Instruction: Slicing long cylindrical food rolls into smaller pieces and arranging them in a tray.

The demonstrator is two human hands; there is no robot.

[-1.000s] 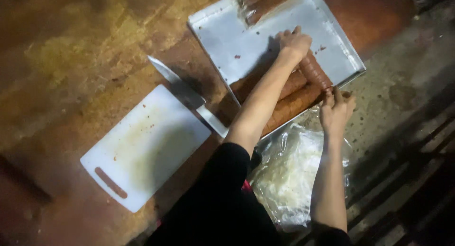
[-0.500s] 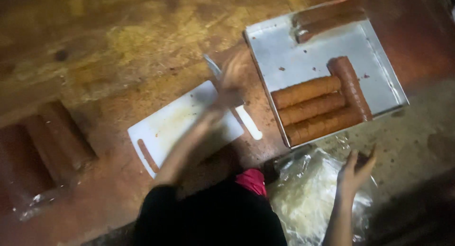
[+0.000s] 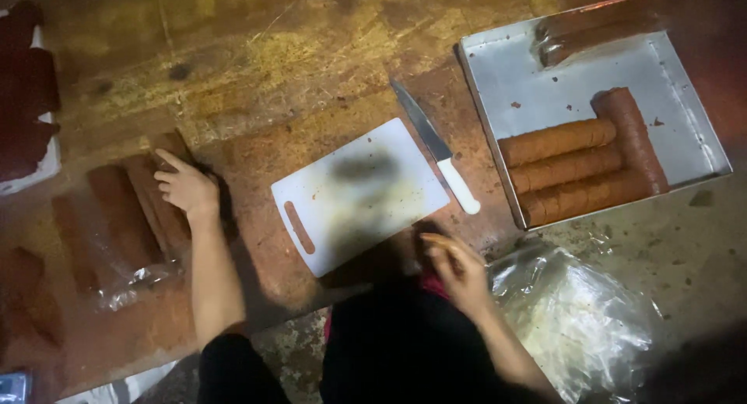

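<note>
My left hand [image 3: 187, 188] reaches far left and rests its fingers on brown rolls in clear plastic wrap [image 3: 124, 217] lying on the brown surface. My right hand [image 3: 459, 268] hovers near my body, fingers loosely curled, holding nothing I can make out. Between the hands lies a white cutting board [image 3: 358, 194]. A knife with a white handle [image 3: 440, 151] lies just right of the board. Several brown rolls [image 3: 572, 171] sit in a metal tray [image 3: 545, 85] at the right.
A bag of clear plastic [image 3: 580, 318] lies at the lower right by my knee. Dark red pieces on a white tray [image 3: 27, 101] sit at the far left edge. More wrapped rolls [image 3: 591, 27] rest at the tray's far end.
My left hand left the rolls in the tray, swept past the cutting board and now touches the wrapped rolls at the left. My right hand drew back toward my body. The view panned left.
</note>
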